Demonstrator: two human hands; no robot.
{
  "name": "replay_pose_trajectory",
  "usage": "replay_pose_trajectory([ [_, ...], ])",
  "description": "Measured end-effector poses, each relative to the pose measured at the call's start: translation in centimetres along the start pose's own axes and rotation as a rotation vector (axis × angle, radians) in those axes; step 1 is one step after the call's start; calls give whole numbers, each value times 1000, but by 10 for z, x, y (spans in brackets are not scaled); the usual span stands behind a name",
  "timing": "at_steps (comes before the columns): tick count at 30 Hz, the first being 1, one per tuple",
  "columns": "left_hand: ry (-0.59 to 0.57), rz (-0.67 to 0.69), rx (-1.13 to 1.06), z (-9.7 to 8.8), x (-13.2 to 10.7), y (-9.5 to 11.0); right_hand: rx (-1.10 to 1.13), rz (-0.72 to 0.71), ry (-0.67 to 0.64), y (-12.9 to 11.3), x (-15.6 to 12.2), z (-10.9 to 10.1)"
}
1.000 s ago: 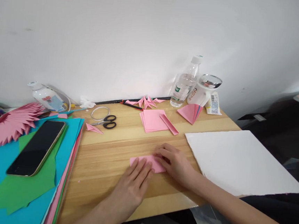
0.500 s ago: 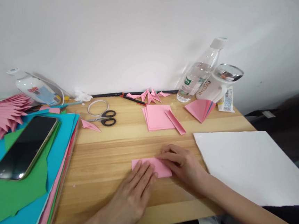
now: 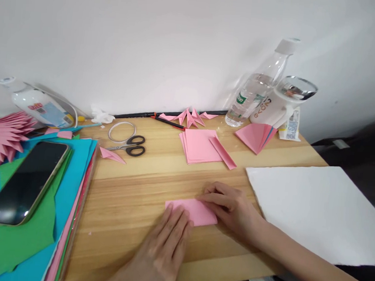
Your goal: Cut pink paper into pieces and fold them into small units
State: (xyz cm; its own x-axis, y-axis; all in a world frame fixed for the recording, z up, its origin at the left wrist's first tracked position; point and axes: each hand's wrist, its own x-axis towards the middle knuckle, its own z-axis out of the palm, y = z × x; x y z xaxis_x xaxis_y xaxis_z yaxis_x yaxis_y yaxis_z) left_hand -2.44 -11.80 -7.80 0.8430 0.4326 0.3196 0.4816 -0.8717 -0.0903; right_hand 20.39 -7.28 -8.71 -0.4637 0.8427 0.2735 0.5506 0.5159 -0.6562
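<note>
A folded pink paper rectangle (image 3: 201, 213) lies on the wooden table near its front edge. Across its left part rests my left hand (image 3: 167, 243), open, with the fingers stretched flat on the paper. My right hand (image 3: 229, 207) is closed at the upper right edge of the same paper, thumb and fingers pinching it; the fingertips are partly hidden. Beyond the hands lies a small stack of square pink paper (image 3: 202, 146), with a narrow folded pink strip (image 3: 223, 152) over its right side.
Scissors (image 3: 131, 145) and a tape roll (image 3: 121, 131) lie left of the stack. A phone (image 3: 28, 183) rests on coloured sheets (image 3: 80, 166). Farther back stand a water bottle (image 3: 258, 85) and a mug (image 3: 277, 104). White board (image 3: 316, 208) covers the right side.
My left hand has slid slightly left and down over the folded paper, baring more of it. My right hand keeps its pinch at the edge. The camera view has shifted a little.
</note>
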Motion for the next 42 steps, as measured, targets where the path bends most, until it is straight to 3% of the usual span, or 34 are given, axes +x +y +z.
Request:
replay_pose_trajectory([
  [8, -46, 6, -6, 1, -2, 2, -7, 12, -17, -2, 0, -1],
  [17, -20, -7, -40, 2, -3, 0, -29, 25, -27, 0, -2, 1],
  [23, -40, 16, 3, 2, -3, 0, -38, 142, -62, -5, 0, -5],
  [34, -87, 35, 31, 8, -5, 0, -13, 68, -5, 0, -2, -12],
  [42, -53, 3, 2, 9, -6, 1, -27, 121, -38, 1, 0, -16],
])
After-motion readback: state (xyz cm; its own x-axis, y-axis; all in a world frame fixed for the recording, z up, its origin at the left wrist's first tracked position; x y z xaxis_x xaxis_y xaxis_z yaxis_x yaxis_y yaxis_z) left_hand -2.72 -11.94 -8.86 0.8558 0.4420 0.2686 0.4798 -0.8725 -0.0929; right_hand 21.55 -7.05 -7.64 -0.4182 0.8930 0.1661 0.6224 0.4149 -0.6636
